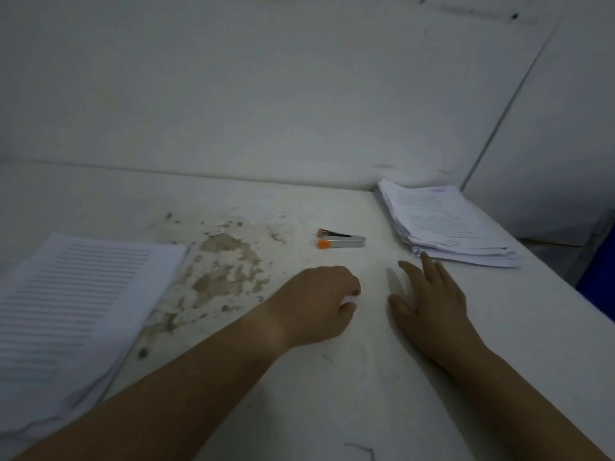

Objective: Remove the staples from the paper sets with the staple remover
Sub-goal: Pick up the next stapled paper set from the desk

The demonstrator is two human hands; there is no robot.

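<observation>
The staple remover (341, 239), a silver tool with orange ends, lies on the white table (519, 327) beyond both hands and touches neither. The left hand (317, 302) rests on the table with its fingers curled under; a pale patch shows between thumb and fingers, but it cannot be told whether the hand holds anything. The right hand (431, 302) lies flat with the fingers straight and spread, the fingertips at the near edge of the right paper stack (449, 224); contact with the paper cannot be confirmed. A second paper stack (76, 314) lies at the far left, well apart from the tool. By judgement, no set is in position for work and the tool has not been picked up. Risks from this state: the right stack is loosely fanned, so dragging one set by its edge may pull neighbouring sets with it or push them toward the table's right edge. A bent staple (362, 450) lies loose near the bottom of the view; a forearm sliding over the surface could be pricked or could sweep it to the floor. The table coating is flaked in a rough patch (219, 271) left of the tool; paper drawn across it may snag or pick up flakes.
</observation>
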